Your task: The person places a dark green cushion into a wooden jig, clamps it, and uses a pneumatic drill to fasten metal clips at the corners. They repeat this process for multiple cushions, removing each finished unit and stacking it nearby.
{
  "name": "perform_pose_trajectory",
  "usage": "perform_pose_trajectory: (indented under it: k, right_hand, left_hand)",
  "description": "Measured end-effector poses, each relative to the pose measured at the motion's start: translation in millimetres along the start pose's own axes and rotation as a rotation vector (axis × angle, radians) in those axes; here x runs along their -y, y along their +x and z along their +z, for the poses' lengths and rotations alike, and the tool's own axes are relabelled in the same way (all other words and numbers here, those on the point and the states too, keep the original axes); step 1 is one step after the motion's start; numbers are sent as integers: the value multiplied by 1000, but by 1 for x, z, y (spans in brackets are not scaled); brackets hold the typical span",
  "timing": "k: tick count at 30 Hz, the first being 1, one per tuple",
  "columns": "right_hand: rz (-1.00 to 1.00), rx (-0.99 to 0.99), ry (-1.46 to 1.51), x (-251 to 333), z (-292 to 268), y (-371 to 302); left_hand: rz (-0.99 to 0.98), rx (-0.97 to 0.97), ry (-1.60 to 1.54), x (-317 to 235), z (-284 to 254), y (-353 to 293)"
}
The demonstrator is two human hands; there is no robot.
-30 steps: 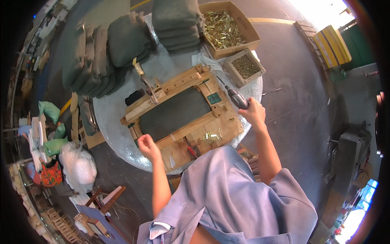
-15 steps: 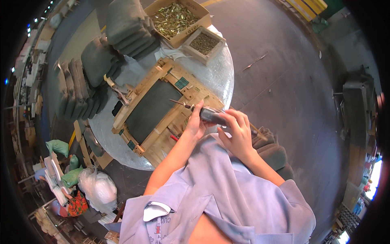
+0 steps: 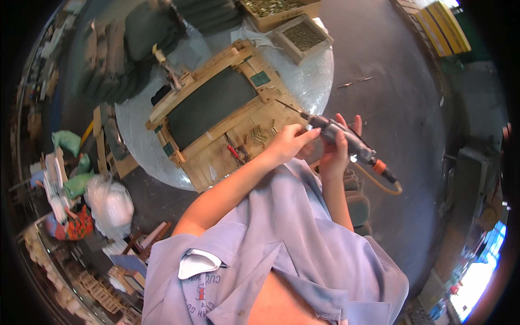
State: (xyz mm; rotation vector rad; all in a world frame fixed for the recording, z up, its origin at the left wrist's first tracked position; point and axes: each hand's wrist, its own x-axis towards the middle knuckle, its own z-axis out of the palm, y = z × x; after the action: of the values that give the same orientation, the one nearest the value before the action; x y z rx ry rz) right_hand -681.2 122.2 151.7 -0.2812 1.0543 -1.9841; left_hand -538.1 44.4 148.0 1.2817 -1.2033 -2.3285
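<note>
An air drill (image 3: pixel 355 145) with a long thin bit lies across my hands, its bit pointing to the upper left. A tan hose runs from the orange fitting at its rear end. My right hand (image 3: pixel 335 156) holds the body, with the thumb on the near side and some fingertips raised beyond it. At the nose, the fingers of my left hand (image 3: pixel 292 143) are pinched against the drill. To the left of my hands, a wooden jig (image 3: pixel 216 134) surrounds a dark green padded panel (image 3: pixel 211 105). Small brass-coloured pieces (image 3: pixel 259 134) lie on the jig's near board.
A red-handled clamp (image 3: pixel 233 151) sits on the board, and another clamp (image 3: pixel 168 67) stands at the jig's far left. Beyond are a box of brass-coloured parts (image 3: pixel 268 21), a wooden tray of small pieces (image 3: pixel 303 40) and stacked dark cushions (image 3: pixel 108 59). More cushions (image 3: pixel 357 208) lie right of me.
Both hands and the drill have moved right, away from the jig. The drill's rear end and hose now show. The view has shifted, so the jig appears higher.
</note>
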Motion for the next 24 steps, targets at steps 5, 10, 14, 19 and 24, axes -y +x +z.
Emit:
perform_pose_trajectory:
  k: [5,10,14,19,24]
  right_hand:
    - [-139,-48,-428,9,-22,42]
    - [-386,6,-584,8,6,101]
    - [-556,111,-599,-17,56,172]
    - [-524,166,-690,-70,76,254]
    - [-509,134,-689,-98,72,273]
  left_hand:
    - [-75,-222,138,66,-89,-56]
    - [-66,-620,-137,125,-132,-112]
    - [-46,-743,-278,139,-137,-116]
    - [20,-727,-330,133,-138,-92]
    - [46,-783,-365,131,-149,-90]
